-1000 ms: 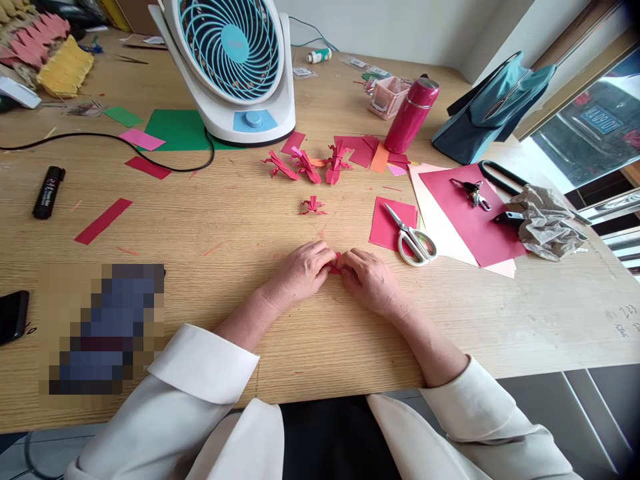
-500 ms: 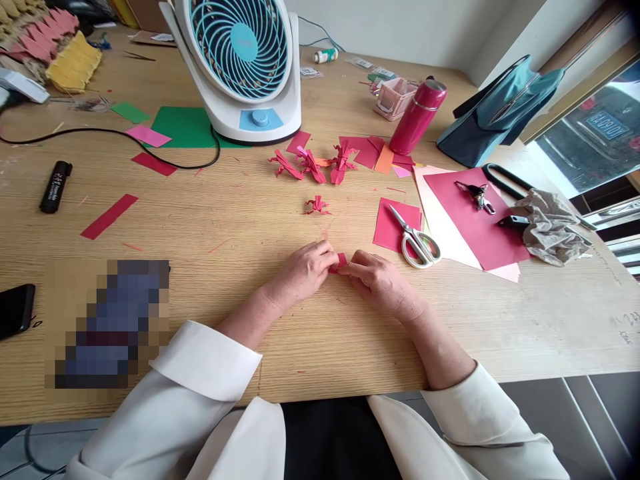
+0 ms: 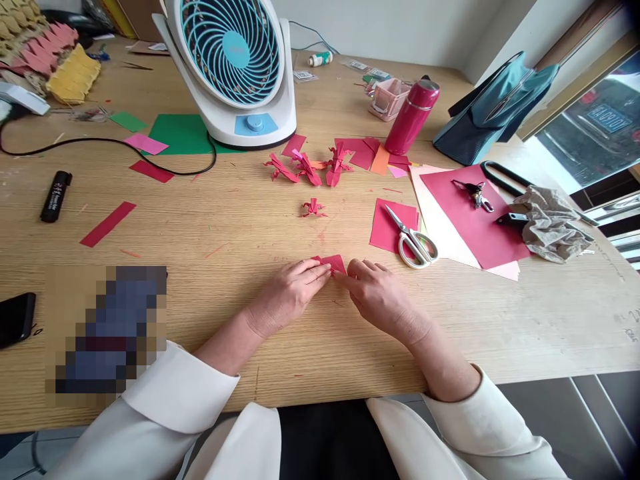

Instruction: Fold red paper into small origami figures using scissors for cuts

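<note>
A small folded piece of red paper [image 3: 332,263] lies on the wooden table in front of me. My left hand [image 3: 295,287] presses its fingers together on the paper's left part, pinning it to the tabletop. At its right lower edge, my right hand [image 3: 373,287] grips with thumb and index finger, the other fingers curled. Fingertips cover part of the paper. Just beyond it stands a small red origami figure [image 3: 313,207]. Several larger folded red figures [image 3: 306,167] sit in a row farther back. To the right, white-handled scissors [image 3: 414,241] rest on square red sheets [image 3: 380,227].
A white and blue fan [image 3: 250,127] stands at the back, its black cord running left. A red bottle [image 3: 413,117], a teal bag [image 3: 475,127] and large paper sheets [image 3: 460,220] occupy the right. A black marker [image 3: 56,197] and a red strip [image 3: 107,225] lie left.
My left hand has shifted left and its fingers have flattened. More of the red paper shows between my hands. The whole view has also moved slightly.
</note>
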`<state>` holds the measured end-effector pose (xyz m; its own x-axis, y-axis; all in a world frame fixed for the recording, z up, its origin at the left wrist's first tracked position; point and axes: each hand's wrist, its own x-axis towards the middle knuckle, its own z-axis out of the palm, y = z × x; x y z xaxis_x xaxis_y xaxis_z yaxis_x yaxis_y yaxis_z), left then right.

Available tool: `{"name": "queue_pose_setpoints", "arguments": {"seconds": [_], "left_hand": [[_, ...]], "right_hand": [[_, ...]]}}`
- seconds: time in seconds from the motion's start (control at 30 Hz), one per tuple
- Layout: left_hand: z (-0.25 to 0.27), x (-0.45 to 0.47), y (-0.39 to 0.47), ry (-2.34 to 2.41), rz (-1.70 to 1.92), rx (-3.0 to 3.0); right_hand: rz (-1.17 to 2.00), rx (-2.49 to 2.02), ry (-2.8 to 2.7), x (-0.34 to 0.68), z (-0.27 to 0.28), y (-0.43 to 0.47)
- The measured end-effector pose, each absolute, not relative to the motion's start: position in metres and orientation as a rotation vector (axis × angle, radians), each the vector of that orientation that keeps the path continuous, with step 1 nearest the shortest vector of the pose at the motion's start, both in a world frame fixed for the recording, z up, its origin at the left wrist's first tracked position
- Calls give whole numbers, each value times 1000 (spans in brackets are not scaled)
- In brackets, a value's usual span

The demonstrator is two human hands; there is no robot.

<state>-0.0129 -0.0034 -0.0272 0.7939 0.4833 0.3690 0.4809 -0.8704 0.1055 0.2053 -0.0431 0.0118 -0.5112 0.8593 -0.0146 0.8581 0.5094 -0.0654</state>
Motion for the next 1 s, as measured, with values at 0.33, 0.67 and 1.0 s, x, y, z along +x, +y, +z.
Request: {"name": "queue_pose_setpoints", "arguments": {"seconds": [0.33,0.67,1.0], "left_hand": [[-24,-16,-11,943,481,2902],[-24,-8,-21,1086,452,2861],[-23,-4,-26,1142,434,2772]], "right_hand": [[113,-1606,-2761,203,15,-48],[54,-1640,-2742,196,15,-50],[131,-1701,-2736,195,21,-52]]}}
